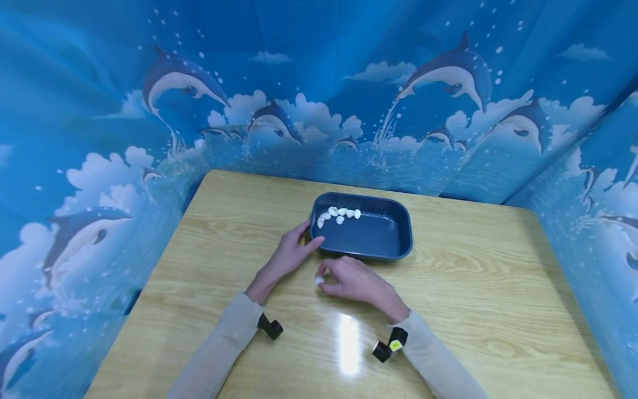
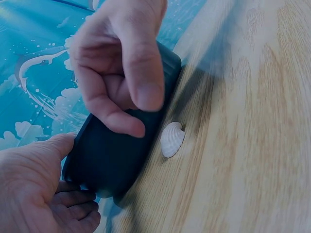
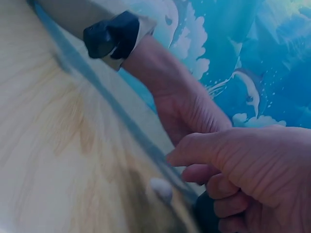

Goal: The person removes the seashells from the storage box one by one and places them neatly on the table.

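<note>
A dark blue rectangular plastic bin (image 1: 381,252) sits on the table, with several small white seashells (image 1: 342,211) along its left and back inside. At the bin's left end my left hand (image 1: 291,252) grips the wall, thumb near the front corner and fingers curled against the side in the left wrist view (image 2: 34,182). One white ribbed seashell (image 2: 172,140) lies on the wood just in front of the bin. Over it hovers my right hand (image 1: 356,281), thumb and index finger bent with a gap between them. From the right wrist view, this seashell (image 3: 161,189) is below the fingertips.
The wooden table (image 1: 478,310) extends to both sides of the bin. A blue dolphin-print curtain (image 1: 319,72) hangs behind and beside it. Each wrist bears a small black camera, such as the left one (image 1: 271,327).
</note>
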### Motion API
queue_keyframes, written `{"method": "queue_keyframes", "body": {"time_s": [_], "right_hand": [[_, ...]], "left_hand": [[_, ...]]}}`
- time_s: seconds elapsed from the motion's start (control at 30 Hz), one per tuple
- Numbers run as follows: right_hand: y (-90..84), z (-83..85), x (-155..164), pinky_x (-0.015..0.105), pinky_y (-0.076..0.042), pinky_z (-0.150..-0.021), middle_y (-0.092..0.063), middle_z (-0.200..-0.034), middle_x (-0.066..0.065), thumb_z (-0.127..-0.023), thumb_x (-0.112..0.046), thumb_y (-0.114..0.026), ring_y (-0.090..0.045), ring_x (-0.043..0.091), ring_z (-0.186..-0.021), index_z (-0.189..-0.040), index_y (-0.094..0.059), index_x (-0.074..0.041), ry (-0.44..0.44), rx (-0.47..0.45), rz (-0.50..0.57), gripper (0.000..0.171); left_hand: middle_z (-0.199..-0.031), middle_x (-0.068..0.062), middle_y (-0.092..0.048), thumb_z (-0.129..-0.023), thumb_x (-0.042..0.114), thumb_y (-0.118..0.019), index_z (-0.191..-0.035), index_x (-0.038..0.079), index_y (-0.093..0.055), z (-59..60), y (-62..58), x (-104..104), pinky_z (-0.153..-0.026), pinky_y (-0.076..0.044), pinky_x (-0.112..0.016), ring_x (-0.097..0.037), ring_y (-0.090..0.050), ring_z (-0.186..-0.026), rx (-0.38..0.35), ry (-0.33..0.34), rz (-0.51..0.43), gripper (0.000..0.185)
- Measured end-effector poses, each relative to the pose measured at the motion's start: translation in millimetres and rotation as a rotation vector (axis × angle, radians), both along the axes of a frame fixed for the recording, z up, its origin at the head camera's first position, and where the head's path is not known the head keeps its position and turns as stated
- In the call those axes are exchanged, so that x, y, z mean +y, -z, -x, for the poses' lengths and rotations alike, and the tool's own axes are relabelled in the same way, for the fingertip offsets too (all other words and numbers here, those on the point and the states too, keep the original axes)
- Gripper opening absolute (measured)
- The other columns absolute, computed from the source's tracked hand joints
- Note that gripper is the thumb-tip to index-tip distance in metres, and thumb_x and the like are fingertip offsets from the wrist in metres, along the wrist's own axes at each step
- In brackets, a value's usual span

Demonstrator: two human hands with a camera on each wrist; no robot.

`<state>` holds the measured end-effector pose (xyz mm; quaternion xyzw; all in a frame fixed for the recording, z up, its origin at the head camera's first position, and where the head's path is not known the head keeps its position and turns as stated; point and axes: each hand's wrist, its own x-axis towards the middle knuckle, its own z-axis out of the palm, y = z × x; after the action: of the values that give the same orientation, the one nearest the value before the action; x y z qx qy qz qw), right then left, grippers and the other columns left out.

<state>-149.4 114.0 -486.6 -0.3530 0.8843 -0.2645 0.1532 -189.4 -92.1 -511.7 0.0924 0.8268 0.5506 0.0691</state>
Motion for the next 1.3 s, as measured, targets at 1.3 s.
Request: {"method": "queue_keyframes", "body": {"time_s": [1.3], "right_hand": [[-25.3, 54.9, 66, 0.027, -0.029, -0.048, -0.045, -0.059, -0.005, -0.102, -0.021, -0.068, -0.039, 0.012, -0.048, -0.117, -0.074, -0.004, 0.336, 0.139, 0.089, 0.023]], "left_hand": [[-0.166, -0.011, -0.038, -0.104, 0.036, -0.067, -0.161, 0.008, -0.038, -0.7, -0.3, -1, -0.126, -0.031, -0.044, -0.026, -0.032, -0.155, -0.022, 0.023, -0.046, 0.071]]}}
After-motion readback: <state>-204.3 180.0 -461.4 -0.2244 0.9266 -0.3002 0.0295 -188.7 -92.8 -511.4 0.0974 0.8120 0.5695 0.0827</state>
